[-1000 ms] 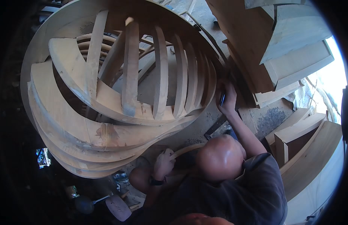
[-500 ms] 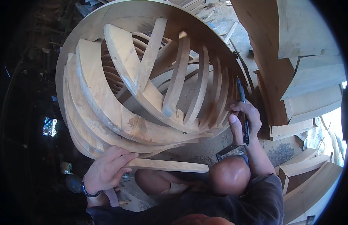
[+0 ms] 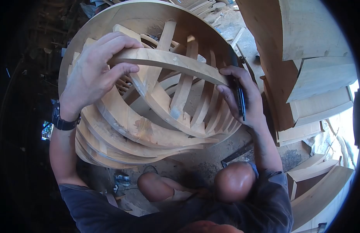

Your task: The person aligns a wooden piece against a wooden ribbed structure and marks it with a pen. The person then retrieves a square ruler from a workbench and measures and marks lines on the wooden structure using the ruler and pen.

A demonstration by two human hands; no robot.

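Observation:
A curved wooden slat (image 3: 172, 61) is held up in front of a large rounded wooden frame (image 3: 129, 124) built of curved ribs. My left hand (image 3: 92, 68) grips the slat's left end, thumb below and fingers above. At its other end, my right hand (image 3: 244, 95) pinches the tip between thumb and finger. The same right hand keeps a dark pen (image 3: 241, 101) tucked across it. Part of the frame's ribs is hidden behind the slat and my left hand.
Large curved wooden panels (image 3: 315, 77) stand on the right. A wooden box-like piece (image 3: 319, 182) lies at the lower right. On the floor are a dark square-shaped tool (image 3: 236, 153) and a small can (image 3: 121, 179). My knees are bent below the frame.
My left hand has lifted the slat from low by my knee up in front of the frame. My right hand has taken hold of its right end, still keeping the pen.

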